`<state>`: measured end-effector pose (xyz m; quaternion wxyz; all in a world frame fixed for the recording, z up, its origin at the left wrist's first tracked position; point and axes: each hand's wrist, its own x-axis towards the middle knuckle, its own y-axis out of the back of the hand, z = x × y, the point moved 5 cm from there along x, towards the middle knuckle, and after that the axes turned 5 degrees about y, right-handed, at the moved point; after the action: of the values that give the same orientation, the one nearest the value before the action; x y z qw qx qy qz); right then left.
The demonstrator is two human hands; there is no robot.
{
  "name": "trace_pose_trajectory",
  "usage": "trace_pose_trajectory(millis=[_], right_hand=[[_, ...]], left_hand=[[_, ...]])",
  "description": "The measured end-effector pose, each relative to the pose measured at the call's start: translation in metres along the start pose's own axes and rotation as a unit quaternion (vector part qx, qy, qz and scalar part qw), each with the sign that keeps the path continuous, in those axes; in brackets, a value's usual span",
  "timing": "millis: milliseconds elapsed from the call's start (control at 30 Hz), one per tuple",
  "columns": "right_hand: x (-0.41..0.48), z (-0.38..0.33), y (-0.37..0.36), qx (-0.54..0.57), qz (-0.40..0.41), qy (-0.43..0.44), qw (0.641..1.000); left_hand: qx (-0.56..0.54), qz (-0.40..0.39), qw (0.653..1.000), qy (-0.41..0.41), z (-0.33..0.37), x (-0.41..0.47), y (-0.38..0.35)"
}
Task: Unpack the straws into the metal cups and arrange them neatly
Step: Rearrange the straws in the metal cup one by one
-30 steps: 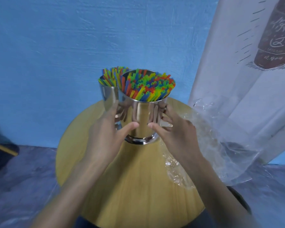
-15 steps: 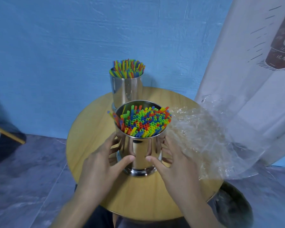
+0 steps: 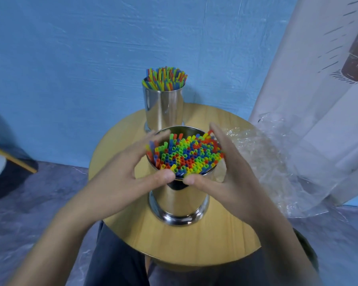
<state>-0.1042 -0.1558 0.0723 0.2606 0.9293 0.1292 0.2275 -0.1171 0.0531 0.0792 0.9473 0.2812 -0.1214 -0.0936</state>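
Note:
A shiny metal cup (image 3: 179,201) stands near the front of the round wooden table (image 3: 194,242), packed with colourful straws (image 3: 186,155) whose open ends stick up above the rim. My left hand (image 3: 124,174) and my right hand (image 3: 229,172) cup the straw bundle from both sides. The thumbs nearly meet at the front rim and the fingers curve round the sides and back. Behind it stands a second metal cup (image 3: 163,108), also full of straws (image 3: 164,79) and untouched.
The empty clear plastic bag (image 3: 277,162) lies crumpled on the table's right side and hangs over its edge. A white printed banner (image 3: 318,89) stands to the right, against a blue wall. My lap is below the table's near edge.
Both hands have slid up from the near cup's lower body to its rim and now encircle the straw tops. The cup stands closer to me than one second ago.

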Motion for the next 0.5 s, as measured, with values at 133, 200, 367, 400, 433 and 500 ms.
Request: trace_pose_trajectory(millis=[133,200,367,400,433,500], right_hand=[[0.015,-0.007,-0.003,0.032,0.001,0.009,0.999],[0.015,-0.009,-0.002,0.038,0.027,0.014,0.999],[0.017,-0.014,0.006,0.075,0.083,0.02,0.993],[0.017,-0.013,0.006,0.079,0.079,0.014,0.994],[0.016,-0.01,0.005,0.081,0.07,0.006,0.994],[0.013,-0.005,0.005,0.099,0.061,-0.004,0.993]], left_hand=[[-0.01,-0.008,1.0,-0.012,0.009,0.016,-0.005],[-0.016,-0.003,1.0,-0.015,0.009,0.021,-0.005],[-0.051,-0.004,0.999,-0.013,0.014,0.03,-0.009],[-0.044,-0.005,0.999,-0.012,0.014,0.031,-0.01],[-0.041,-0.007,0.999,-0.009,0.013,0.031,-0.01],[-0.067,0.002,0.998,0.004,0.01,0.03,-0.01]])
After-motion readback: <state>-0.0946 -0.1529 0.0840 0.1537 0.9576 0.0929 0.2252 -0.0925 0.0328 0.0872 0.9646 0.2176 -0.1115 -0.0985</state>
